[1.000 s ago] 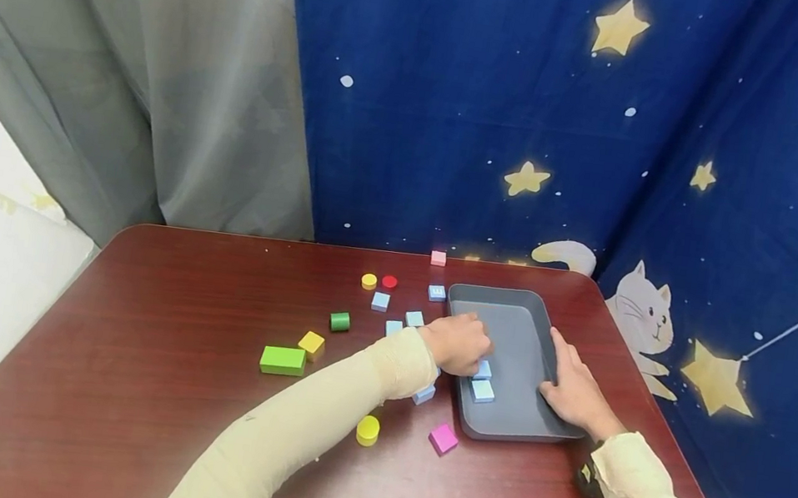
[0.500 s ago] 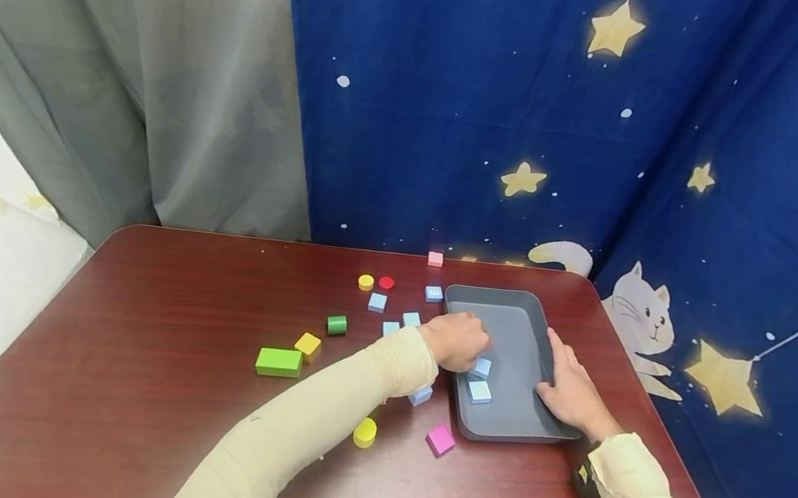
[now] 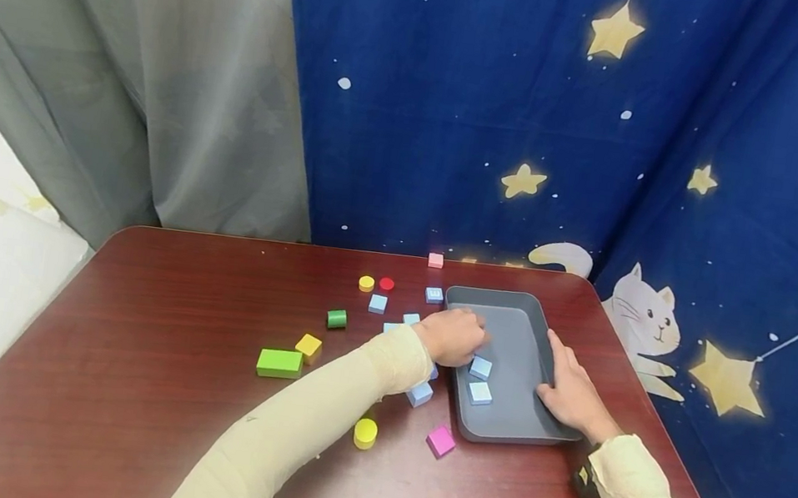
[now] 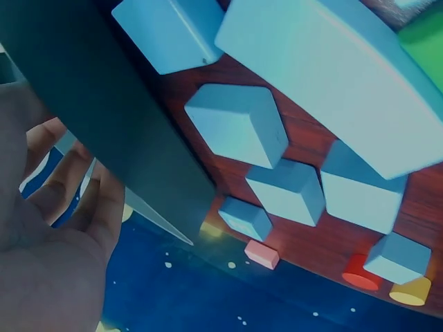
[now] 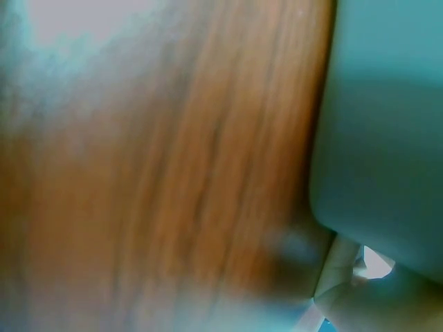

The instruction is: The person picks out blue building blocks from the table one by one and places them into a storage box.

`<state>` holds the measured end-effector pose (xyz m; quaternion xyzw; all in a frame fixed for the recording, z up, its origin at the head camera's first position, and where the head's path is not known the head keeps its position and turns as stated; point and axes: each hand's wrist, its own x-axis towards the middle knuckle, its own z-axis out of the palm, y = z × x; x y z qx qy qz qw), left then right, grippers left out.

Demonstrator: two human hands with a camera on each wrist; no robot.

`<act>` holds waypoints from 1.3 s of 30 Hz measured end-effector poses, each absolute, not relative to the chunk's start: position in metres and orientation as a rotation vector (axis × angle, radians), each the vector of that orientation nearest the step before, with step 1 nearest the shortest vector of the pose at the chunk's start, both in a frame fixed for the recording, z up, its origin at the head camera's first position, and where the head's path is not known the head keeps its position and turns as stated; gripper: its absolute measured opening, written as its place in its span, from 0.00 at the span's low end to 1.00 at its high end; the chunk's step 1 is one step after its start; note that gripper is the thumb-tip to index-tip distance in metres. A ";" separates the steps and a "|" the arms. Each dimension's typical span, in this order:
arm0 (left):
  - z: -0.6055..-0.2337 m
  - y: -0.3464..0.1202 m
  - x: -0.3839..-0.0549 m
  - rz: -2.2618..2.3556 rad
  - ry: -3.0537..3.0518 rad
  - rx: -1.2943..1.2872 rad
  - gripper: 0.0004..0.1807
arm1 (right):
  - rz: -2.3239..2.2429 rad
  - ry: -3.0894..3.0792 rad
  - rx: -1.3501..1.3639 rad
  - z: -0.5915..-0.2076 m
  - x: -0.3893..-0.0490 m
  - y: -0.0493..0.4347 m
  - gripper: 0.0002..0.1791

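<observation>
My left hand [image 3: 451,336] reaches over the left wall of the grey tray [image 3: 518,349], fingers bent down inside it. In the left wrist view the tray wall partly hides these fingers [image 4: 93,204], so I cannot tell whether they hold a block. Just nearer than that hand, two light blue blocks, one [image 3: 480,367] and another [image 3: 480,393], lie on the tray floor by the left wall. On the right side, my right hand [image 3: 572,394] grips the tray's wall, thumb inside and fingers along the outside.
Left of the tray lie several light blue blocks [image 3: 377,304], a green cylinder [image 3: 336,319], a yellow cube [image 3: 309,347] and a green block [image 3: 279,364]. A magenta block [image 3: 441,441] and a yellow cylinder [image 3: 365,434] sit nearer. A pink block [image 3: 435,260] is at the far edge.
My left hand has shifted slightly away from me and left, uncovering more of the farther blue block in the tray. My right hand keeps its place on the tray.
</observation>
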<state>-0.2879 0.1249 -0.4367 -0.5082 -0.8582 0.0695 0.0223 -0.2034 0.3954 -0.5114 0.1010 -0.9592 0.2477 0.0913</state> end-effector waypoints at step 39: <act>-0.442 0.023 -0.230 0.010 -2.634 -1.770 0.25 | 0.735 -2.970 0.234 -0.489 -0.195 0.381 0.53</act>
